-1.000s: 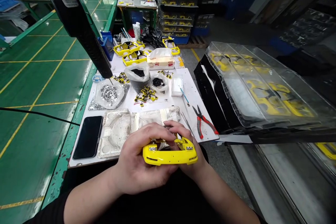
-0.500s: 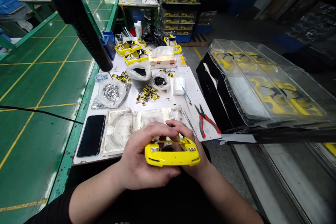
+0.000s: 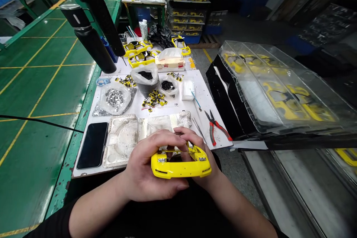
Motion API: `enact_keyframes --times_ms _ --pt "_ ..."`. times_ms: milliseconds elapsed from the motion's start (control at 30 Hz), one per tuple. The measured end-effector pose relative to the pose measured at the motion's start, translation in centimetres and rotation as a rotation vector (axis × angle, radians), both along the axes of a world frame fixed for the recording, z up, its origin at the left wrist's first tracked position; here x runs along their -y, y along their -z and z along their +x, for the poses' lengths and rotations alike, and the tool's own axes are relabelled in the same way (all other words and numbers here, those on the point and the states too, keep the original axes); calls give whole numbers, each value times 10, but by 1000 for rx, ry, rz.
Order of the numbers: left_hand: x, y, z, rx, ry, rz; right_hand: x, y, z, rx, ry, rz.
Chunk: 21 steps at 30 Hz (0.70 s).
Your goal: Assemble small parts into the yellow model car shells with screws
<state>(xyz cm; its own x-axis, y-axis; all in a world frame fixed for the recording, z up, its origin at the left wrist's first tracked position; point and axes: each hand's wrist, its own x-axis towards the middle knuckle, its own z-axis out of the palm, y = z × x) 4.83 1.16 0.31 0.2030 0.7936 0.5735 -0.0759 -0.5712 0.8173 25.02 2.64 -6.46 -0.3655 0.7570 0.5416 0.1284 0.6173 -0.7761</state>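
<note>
Lower left, a phone (image 3: pixel 92 145) lies beside a foam cradle (image 3: pixel 122 138), probably parked aside. Lower centre, the left hand (image 3: pixel 146 169) clasps a yellow car shell (image 3: pixel 181 170) between fingers and thumb; the right hand (image 3: pixel 203 143) grips its far side, seemingly for steadiness. Rightward, pliers (image 3: pixel 212 122) seem placed within reach.

Left forearm (image 3: pixel 97 200) and right forearm (image 3: pixel 237 200) bare, converging forward from dark sleeves (image 3: pixel 52 218), left hand (image 3: pixel 142 171) curled in a grip, fingers arched over, thumb extended below, right hand (image 3: pixel 214 168) gripping opposite, fingers bent inward, its thumb hidden.
</note>
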Motion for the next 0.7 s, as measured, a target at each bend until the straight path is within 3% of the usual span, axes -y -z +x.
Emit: enact_keyframes --times_ms 467,700 --pt "-3 12 8 90 -74 25 1 2 0 -35 -10 -42" --pt "-4 5 6 43 -44 -4 1 -1 -1 -24 17 -46"
